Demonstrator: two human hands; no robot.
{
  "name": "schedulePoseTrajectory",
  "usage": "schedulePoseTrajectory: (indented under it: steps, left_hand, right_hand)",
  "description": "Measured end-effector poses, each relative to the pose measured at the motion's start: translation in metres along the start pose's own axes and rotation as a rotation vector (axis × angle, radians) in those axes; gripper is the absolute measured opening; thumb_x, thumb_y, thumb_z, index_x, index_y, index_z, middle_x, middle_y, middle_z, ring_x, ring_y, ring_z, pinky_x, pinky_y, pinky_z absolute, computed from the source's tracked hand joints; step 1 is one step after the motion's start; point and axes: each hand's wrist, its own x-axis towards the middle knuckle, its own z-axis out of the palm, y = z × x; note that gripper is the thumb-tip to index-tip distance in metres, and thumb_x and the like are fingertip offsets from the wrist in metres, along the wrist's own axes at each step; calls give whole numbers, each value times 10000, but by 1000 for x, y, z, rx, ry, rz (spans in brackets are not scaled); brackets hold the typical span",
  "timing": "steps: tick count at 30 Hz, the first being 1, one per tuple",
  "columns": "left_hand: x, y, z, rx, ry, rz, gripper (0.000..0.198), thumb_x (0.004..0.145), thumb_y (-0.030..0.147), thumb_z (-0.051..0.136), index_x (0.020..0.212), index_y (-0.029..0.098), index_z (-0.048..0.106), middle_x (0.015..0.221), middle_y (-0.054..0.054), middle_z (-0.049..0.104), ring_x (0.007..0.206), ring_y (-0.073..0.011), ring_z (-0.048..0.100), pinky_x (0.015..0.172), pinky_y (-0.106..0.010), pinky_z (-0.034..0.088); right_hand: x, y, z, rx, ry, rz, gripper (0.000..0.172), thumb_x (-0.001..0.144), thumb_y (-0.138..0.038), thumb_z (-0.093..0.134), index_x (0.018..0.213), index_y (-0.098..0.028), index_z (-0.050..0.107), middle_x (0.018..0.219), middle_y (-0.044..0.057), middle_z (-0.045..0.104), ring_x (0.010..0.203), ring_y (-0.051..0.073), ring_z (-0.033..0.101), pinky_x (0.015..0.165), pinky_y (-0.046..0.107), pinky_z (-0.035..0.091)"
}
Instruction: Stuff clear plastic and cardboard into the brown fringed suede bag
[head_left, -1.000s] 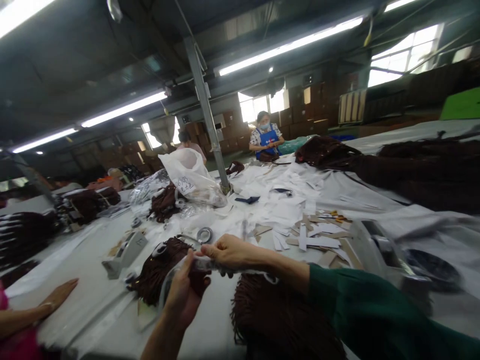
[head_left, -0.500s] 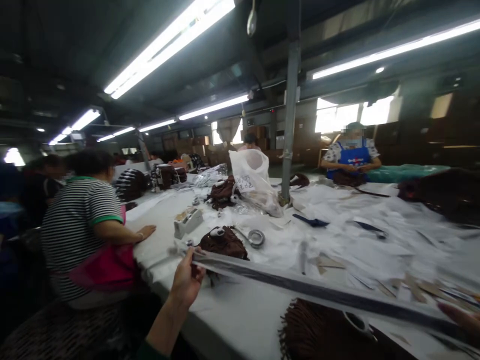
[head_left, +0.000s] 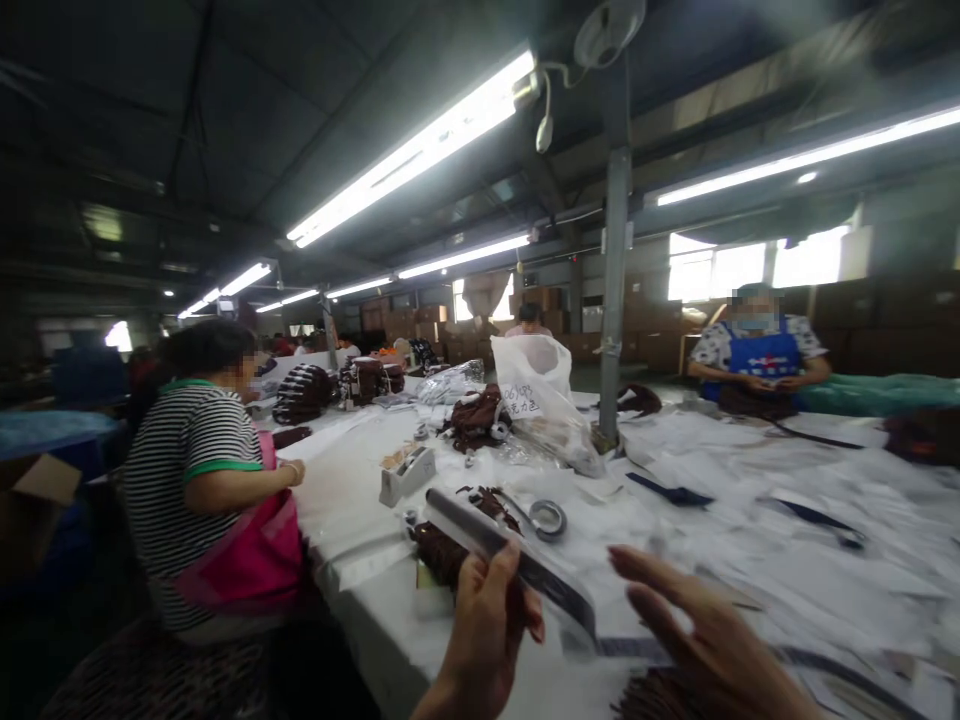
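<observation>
My left hand (head_left: 487, 630) is closed, pinching a long clear plastic strip or bag (head_left: 517, 555) with a dark edge, held up over the table's near edge. My right hand (head_left: 697, 635) is beside it on the right, fingers stretched out and apart, close to the strip's lower end; I cannot tell if it touches it. A brown fringed item (head_left: 450, 545) lies on the white table (head_left: 360, 500) just behind the strip. Another brown fringed piece (head_left: 652, 695) shows under my right hand.
A person in a striped shirt and pink apron (head_left: 199, 490) sits at the table's left side. A tape dispenser (head_left: 405, 475), a tape roll (head_left: 549, 517), a white plastic bag (head_left: 544, 400) and a steel post (head_left: 611, 300) stand farther back. A person in a blue apron (head_left: 757, 355) works across.
The view has swung left and up. The strip, stretched wide between both hands half a second ago, is now held short in my left hand; my right hand has come in beside it.
</observation>
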Motion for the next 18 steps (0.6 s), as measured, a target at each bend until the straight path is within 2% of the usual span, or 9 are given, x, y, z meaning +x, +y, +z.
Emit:
schedulePoseTrajectory:
  steps: [1, 2, 3, 5, 8, 11, 14, 16, 18]
  left_hand:
    - [-6, -3, 7, 19, -66, -25, 443, 629, 508, 802, 705, 170, 525, 469, 57, 501, 344, -57, 433, 319, -149, 332]
    - [-11, -5, 11, 41, -119, -45, 447, 641, 534, 783, 707, 164, 542, 483, 41, 525, 331, -61, 434, 309, -158, 328]
    - [-14, -5, 13, 63, -138, -56, 459, 641, 556, 773, 704, 160, 550, 496, 28, 544, 320, -65, 435, 299, -165, 321]
    - [-12, -2, 9, 91, -75, -52, 480, 610, 568, 786, 689, 163, 541, 509, 25, 552, 317, -70, 442, 290, -167, 311]
    - [5, 12, -11, 116, 32, -3, 451, 601, 518, 810, 700, 174, 535, 515, 64, 512, 334, -51, 413, 303, -149, 302]
    - [25, 33, -33, 225, -11, 97, 359, 681, 471, 764, 692, 168, 571, 547, 50, 534, 372, -49, 401, 329, -146, 308]
    - [34, 54, -38, 532, -41, 248, 264, 722, 386, 747, 729, 135, 667, 599, -10, 619, 401, -46, 409, 367, -138, 310]
    - [30, 63, -28, 719, -166, 239, 267, 712, 313, 762, 917, 147, 721, 767, -59, 699, 415, -48, 440, 377, -145, 316]
    - [21, 65, -11, 860, -399, 109, 446, 672, 251, 789, 1106, 198, 697, 867, -68, 718, 406, -64, 464, 363, -167, 314]
  right_hand:
    - [-2, -17, 12, 132, -126, 18, 591, 789, -681, 480, 1077, -203, 674, 918, 126, 723, 847, 274, 672, 721, 351, 542]
    - [-5, -31, 22, 227, -225, 36, 568, 805, -669, 471, 1053, -197, 668, 807, 92, 709, 745, 243, 659, 653, 321, 530]
    - [-7, -42, 28, 278, -266, 60, 537, 824, -666, 443, 942, -196, 673, 681, 53, 659, 628, 207, 612, 568, 289, 493]
    - [-13, -52, 32, 282, -271, 99, 528, 834, -672, 417, 696, -197, 603, 555, -4, 503, 516, 146, 475, 477, 248, 385]
    - [-21, -40, 16, 178, -213, 149, 555, 825, -689, 397, 557, -205, 424, 556, -29, 336, 515, 117, 336, 459, 252, 265]
    - [-24, -26, -6, 110, -220, 193, 529, 828, -673, 395, 573, -211, 358, 583, -36, 280, 535, 115, 290, 479, 262, 223]
    - [-25, -29, -22, 32, -221, 206, 496, 845, -618, 407, 574, -210, 328, 586, -41, 262, 541, 108, 272, 488, 263, 202]
    - [-24, -41, -30, -36, -226, 182, 474, 867, -556, 411, 563, -203, 320, 573, -43, 268, 538, 102, 275, 485, 261, 186]
    - [-24, -58, -39, -71, -248, 149, 453, 884, -488, 425, 549, -192, 345, 553, -45, 297, 528, 94, 290, 474, 254, 175]
